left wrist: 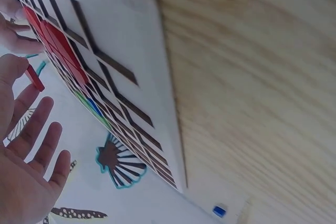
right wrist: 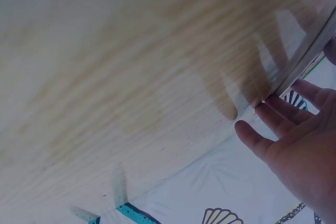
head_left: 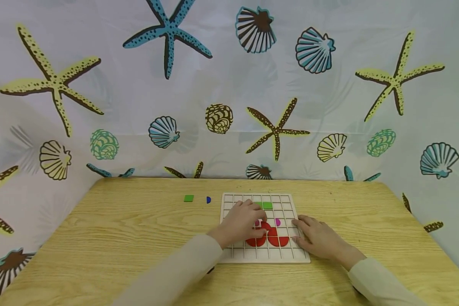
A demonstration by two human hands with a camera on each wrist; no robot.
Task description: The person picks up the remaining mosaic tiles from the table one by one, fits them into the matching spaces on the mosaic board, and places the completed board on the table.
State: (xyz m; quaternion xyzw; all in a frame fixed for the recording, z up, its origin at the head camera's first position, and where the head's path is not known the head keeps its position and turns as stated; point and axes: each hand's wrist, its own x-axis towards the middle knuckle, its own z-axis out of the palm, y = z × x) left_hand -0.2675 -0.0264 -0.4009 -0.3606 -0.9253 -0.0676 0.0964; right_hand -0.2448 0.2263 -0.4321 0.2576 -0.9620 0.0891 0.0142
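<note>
Fingers (left wrist: pixel 24 103) of left hand (head_left: pixel 242 222) pinch red piece (left wrist: pixel 35 77); right hand (head_left: pixel 320 239), fingers relaxed, touches grid board (head_left: pixel 264 261): brace it, lower piece flat.

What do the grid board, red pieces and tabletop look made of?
Grid board: likely smooth white plastic, given its even colour and rounded corner; perhaps painted wood.
Red pieces: plastic or painted wood, can't tell which; smooth-looking, flat, evenly coloured.
Tabletop: wood or wood-look laminate, slightly glossy; grain shows, and the right hand reflects in it.
</note>
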